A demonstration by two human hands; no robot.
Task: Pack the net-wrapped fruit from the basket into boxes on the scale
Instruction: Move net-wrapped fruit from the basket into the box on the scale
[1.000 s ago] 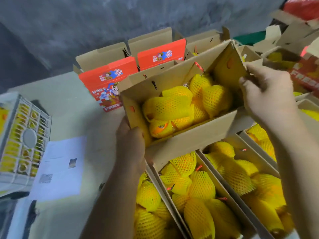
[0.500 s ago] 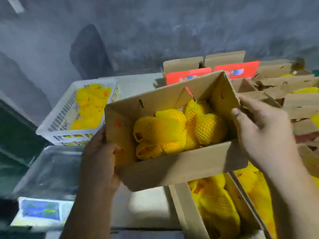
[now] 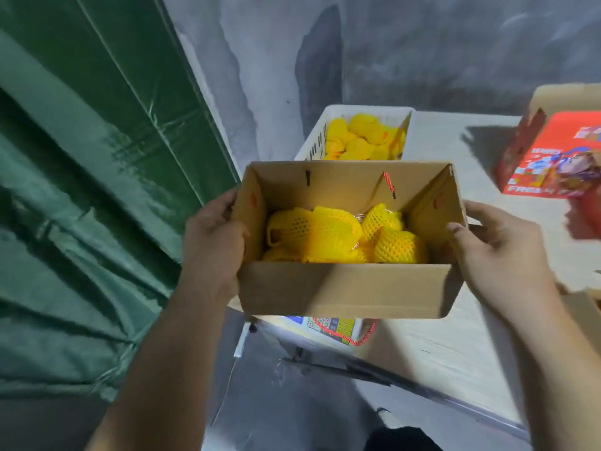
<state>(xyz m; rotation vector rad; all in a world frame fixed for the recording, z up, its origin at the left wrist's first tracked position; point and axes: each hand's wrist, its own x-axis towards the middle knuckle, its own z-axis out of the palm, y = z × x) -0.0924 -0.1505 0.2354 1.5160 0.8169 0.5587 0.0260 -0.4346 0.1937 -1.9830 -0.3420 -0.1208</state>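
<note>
An open cardboard box is in the middle of the view, held between both hands. Inside lie several fruits in yellow foam nets. My left hand grips the box's left end wall, thumb over the rim. My right hand holds the right end wall, thumb on the inner face. Below the box, the edge of a scale with a keypad shows, with a red cord handle hanging over it. Behind the box stands a white plastic basket with more net-wrapped fruit.
A green tarp fills the left side. A pale table surface lies to the right, with a red printed carton at its far right. The grey wall is behind. A dark floor gap is below.
The box has moved left with both hands, away from the rows of packed boxes, which are out of view. It now hangs level above the scale, in front of the basket.
</note>
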